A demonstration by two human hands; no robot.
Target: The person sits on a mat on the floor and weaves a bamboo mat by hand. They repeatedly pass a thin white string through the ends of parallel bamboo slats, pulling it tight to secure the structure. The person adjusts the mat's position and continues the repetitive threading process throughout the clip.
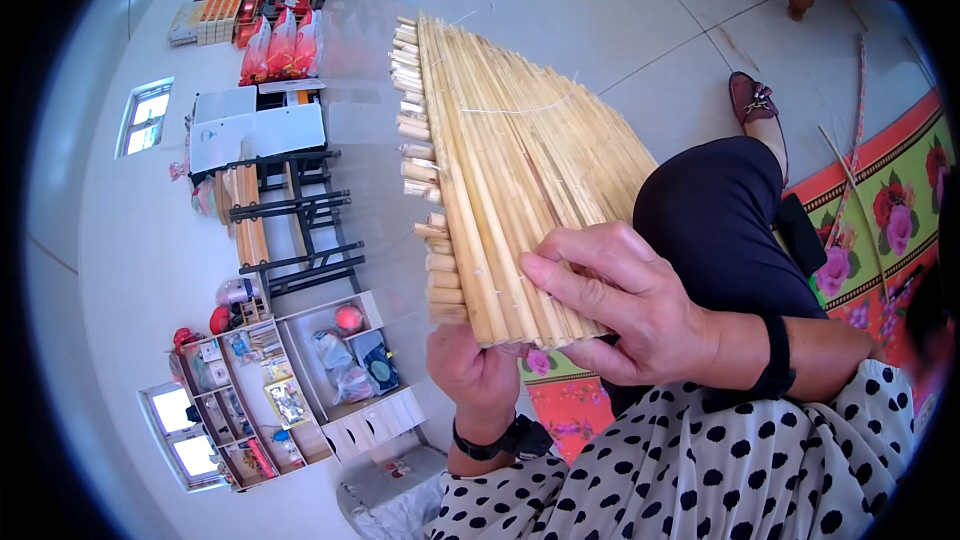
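A thick mat of straw-coloured reed stalks (540, 150) stretches away from me, its stalks lying side by side. Thin white string crosses it near the far part, and cut ends of several stalks jut out along its left edge. My right hand (635, 300) grips the near edge, fingers bent over the upper face and the thumb side low by the rim. Beneath the near left corner is my left hand (470, 370), closed against the mat's underside; most of its fingers are hidden behind the stalks. Both wrists wear dark bands.
My dark-trousered knee (710, 210) touches the mat's right side. A floral cloth (880, 210) lies at right with loose stalks on it. Left stand a shelf unit (250, 400), folded tables (290, 210) and red bags (285, 45). A wooden furniture leg (800, 0) is far right.
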